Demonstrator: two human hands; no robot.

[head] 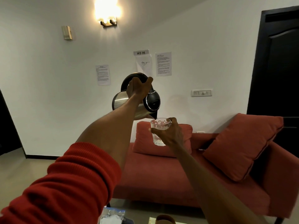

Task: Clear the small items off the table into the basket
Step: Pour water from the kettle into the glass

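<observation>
With a red sofa (186, 172) beyond, the left hand (137, 89) grips the steel electric kettle (129, 105) tilted spout-down to the right over the clear patterned glass tumbler (159, 131), held upright in the right hand's (171, 133) wrapped fingers.

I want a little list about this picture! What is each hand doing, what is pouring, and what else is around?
left hand: grips the kettle's black handle
kettle: steel, black lid, tilted, spout down over the glass
right hand: wrapped around the glass
glass: clear, patterned, held upright in the air
pouring: a thin stream of water falls from the spout into the glass
sofa: red, behind the hands, with cushions
wall lamp: lit
basket: not in view
table: only a strip at the bottom edge
</observation>
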